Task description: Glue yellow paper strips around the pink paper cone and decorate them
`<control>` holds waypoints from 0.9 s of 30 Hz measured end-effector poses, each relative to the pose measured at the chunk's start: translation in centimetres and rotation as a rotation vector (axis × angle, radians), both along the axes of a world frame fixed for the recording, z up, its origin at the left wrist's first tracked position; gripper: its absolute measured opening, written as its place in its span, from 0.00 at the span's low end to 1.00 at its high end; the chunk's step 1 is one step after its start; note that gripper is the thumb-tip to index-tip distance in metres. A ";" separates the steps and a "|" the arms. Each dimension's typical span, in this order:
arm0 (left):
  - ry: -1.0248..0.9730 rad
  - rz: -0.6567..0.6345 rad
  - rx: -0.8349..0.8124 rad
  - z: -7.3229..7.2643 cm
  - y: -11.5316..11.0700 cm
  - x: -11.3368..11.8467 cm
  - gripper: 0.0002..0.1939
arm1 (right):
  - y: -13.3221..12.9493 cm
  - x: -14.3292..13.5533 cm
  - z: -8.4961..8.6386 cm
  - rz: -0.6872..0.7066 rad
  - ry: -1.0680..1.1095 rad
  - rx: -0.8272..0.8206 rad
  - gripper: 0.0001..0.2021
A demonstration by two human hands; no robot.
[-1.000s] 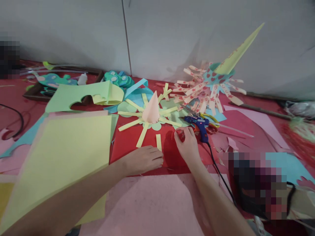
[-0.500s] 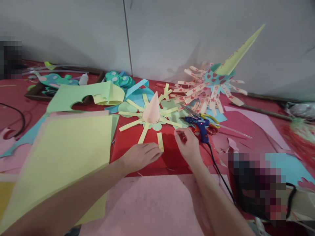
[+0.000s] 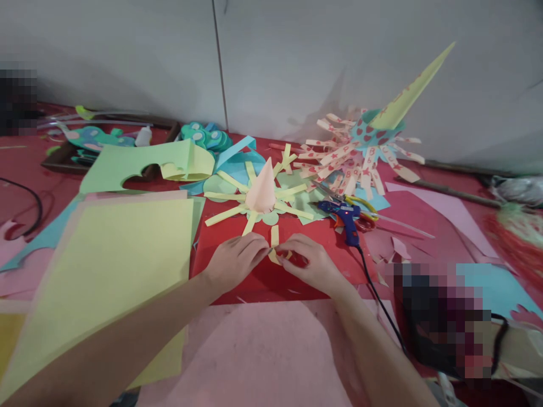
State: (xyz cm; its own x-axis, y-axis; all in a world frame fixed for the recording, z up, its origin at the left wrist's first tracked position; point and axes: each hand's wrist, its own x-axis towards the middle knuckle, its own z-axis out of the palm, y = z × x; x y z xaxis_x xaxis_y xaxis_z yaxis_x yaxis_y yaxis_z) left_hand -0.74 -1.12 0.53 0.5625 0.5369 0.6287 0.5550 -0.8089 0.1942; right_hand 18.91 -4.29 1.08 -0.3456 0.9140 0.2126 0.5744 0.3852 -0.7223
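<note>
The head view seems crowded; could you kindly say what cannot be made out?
In the head view:
Handled yellow strip: partly hidden by the left hand and right hand.
Brown tray: partly covered by the green sheet.
Blue glue gun: label too small to read.
Dark object, lower right: blurred by pixelation.

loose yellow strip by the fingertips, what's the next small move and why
Perhaps lift the loose yellow strip toward the pink cone: the left hand and right hand are at it, and the yellow strips around the cone leave a gap on its near side.
</note>
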 end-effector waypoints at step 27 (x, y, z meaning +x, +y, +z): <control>0.269 0.199 -0.110 -2.1 1.0 -0.4 0.18 | 1.1 1.4 -0.7 -0.537 0.487 -0.062 0.07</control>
State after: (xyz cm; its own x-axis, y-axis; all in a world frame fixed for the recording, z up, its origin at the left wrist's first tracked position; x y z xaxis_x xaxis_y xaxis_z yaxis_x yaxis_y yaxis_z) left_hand -1.15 -0.13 -1.61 0.5779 0.7087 0.4046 0.7428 -0.6622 0.0990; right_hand 20.31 -3.21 0.41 0.2748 0.9463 0.1704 0.2809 0.0905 -0.9555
